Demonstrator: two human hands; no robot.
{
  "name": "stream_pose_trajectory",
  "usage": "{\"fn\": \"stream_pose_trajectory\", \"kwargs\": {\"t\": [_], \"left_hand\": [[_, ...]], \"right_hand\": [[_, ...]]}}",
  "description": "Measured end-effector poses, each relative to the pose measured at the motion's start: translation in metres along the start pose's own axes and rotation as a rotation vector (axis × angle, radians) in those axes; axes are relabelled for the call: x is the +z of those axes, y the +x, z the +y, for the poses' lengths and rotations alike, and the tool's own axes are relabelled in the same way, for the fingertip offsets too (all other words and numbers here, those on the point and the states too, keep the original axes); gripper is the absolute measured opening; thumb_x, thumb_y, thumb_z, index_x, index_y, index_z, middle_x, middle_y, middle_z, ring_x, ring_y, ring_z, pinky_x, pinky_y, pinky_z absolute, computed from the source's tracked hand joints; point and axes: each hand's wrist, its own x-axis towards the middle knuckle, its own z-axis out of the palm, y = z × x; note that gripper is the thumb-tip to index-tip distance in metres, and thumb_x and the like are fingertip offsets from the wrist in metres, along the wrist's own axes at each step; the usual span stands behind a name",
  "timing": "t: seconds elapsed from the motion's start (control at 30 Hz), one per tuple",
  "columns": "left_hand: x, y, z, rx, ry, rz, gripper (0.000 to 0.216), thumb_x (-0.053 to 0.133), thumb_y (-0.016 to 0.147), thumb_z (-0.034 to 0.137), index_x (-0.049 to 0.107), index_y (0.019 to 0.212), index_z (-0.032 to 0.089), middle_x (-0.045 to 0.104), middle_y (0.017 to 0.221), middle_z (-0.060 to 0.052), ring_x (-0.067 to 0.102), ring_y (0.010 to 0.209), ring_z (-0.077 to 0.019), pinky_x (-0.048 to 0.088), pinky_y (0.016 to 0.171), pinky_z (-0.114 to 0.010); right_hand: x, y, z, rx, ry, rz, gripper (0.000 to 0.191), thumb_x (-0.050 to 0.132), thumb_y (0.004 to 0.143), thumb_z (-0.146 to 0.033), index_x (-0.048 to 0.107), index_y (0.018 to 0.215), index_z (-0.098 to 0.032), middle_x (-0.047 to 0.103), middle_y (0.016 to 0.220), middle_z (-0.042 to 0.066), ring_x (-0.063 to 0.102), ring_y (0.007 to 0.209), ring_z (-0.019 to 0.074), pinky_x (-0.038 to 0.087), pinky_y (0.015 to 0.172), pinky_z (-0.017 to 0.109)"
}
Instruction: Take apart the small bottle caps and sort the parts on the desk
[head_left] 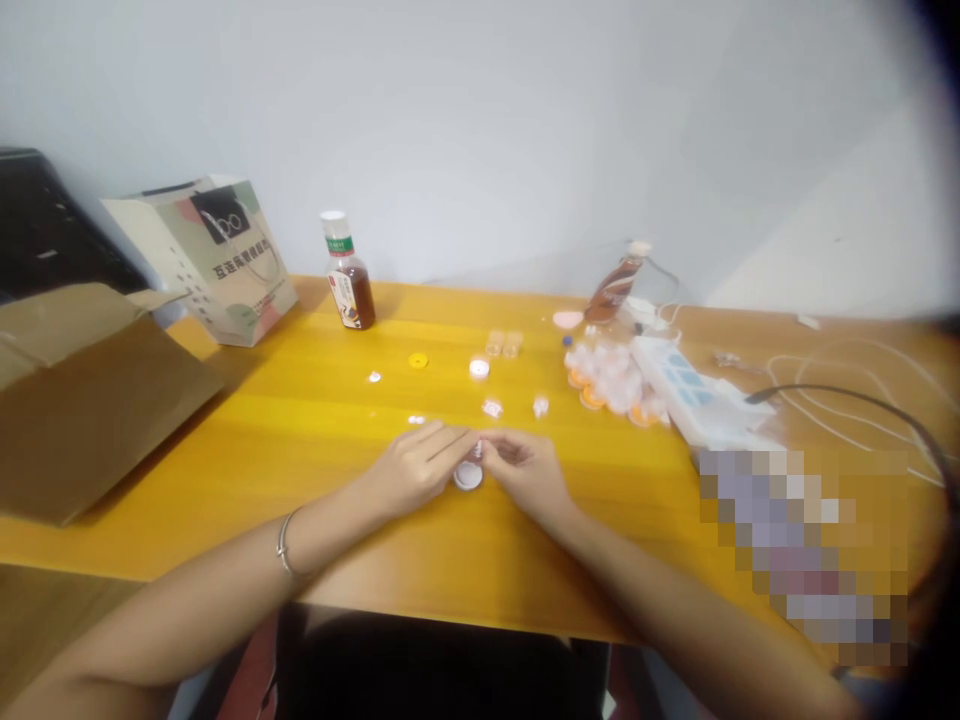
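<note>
My left hand (pixel 426 462) and my right hand (pixel 531 472) meet over the table, fingertips nearly touching. Between them is a small white and reddish piece (pixel 478 450), pinched by my right thumb and fingers; its kind is too blurred to tell. The left fingers are pressed together and reach the same spot, so what they grip is partly hidden. Just below the fingertips lies a shallow round white cap or dish (pixel 469 477). Beyond the hands are a white round lid (pixel 479 369), a yellow disc (pixel 418 360) and small white-and-red pieces (pixel 492 408).
A brown paper bag (pixel 97 400) and a printed bag (pixel 232 260) stand left. A drink bottle (pixel 351 285) is at the back; a cola bottle (pixel 616 288) tilts at right. Clear cups with orange bases (pixel 611 378), a white tray (pixel 686 385) and cables (pixel 862 388) lie right.
</note>
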Motion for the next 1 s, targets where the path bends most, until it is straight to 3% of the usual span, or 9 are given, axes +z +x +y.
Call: {"fn": "stream_pose_trajectory", "kwargs": {"t": [0.2,0.37,0.5,0.63,0.77,0.9,1.0], "left_hand": [[0.001,0.0,0.001,-0.008,-0.003,-0.041,0.025,0.041,0.088,0.014,0.052,0.111,0.015,0.064,0.096,-0.008,0.057,0.076,-0.0151,0.048,0.067,-0.029],[0.007,0.001,-0.004,-0.009,-0.066,0.065,0.027,0.046,0.087,0.014,0.05,0.114,0.016,0.065,0.089,-0.006,0.058,0.074,-0.014,0.047,0.067,-0.028],[0.008,0.003,-0.007,0.011,-0.118,0.09,0.028,0.048,0.086,0.015,0.05,0.114,0.017,0.064,0.098,-0.008,0.06,0.084,-0.0149,0.047,0.072,-0.029],[0.003,0.003,-0.01,-0.004,-0.142,0.127,0.029,0.051,0.083,0.013,0.051,0.113,0.016,0.064,0.097,-0.008,0.059,0.087,-0.0155,0.048,0.074,-0.029],[0.0,0.004,-0.015,-0.098,-0.183,0.199,0.028,0.052,0.083,0.013,0.053,0.11,0.017,0.064,0.095,-0.008,0.059,0.085,-0.0149,0.048,0.076,-0.029],[0.003,0.006,-0.02,-0.208,-0.252,0.238,0.024,0.054,0.083,0.017,0.056,0.107,0.017,0.064,0.094,-0.008,0.059,0.087,-0.0158,0.048,0.079,-0.03],[0.007,0.006,-0.022,-0.284,-0.309,0.204,0.023,0.054,0.083,0.02,0.057,0.106,0.017,0.064,0.096,-0.008,0.058,0.089,-0.0162,0.047,0.082,-0.031]], "right_hand": [[0.0,0.005,0.004,0.031,0.034,-0.007,0.014,0.058,0.071,-0.027,0.068,0.073,-0.018,0.07,0.07,0.002,0.066,0.067,0.0177,0.054,0.069,0.032],[-0.002,0.01,0.009,0.049,0.058,-0.026,0.009,0.06,0.07,-0.025,0.064,0.072,-0.017,0.069,0.07,0.001,0.064,0.065,0.0143,0.051,0.067,0.027],[-0.002,0.013,0.012,0.079,0.135,-0.057,0.013,0.059,0.073,-0.03,0.059,0.07,-0.017,0.065,0.063,-0.001,0.06,0.058,0.0105,0.049,0.062,0.024],[-0.008,0.021,0.017,0.094,0.152,0.055,0.02,0.058,0.075,-0.035,0.058,0.067,-0.017,0.061,0.058,-0.002,0.056,0.055,0.0099,0.047,0.059,0.023],[-0.024,0.034,0.022,-0.013,-0.126,0.215,0.023,0.055,0.077,-0.038,0.064,0.074,-0.017,0.065,0.071,0.003,0.058,0.066,0.0138,0.046,0.064,0.027],[-0.029,0.047,0.033,-0.243,-0.587,0.245,0.022,0.055,0.079,-0.037,0.071,0.082,-0.022,0.063,0.087,0.006,0.054,0.085,0.0197,0.041,0.08,0.036],[-0.024,0.051,0.043,-0.317,-0.831,0.235,0.019,0.056,0.079,-0.036,0.072,0.086,-0.029,0.06,0.102,0.007,0.048,0.099,0.0245,0.036,0.087,0.043]]}}
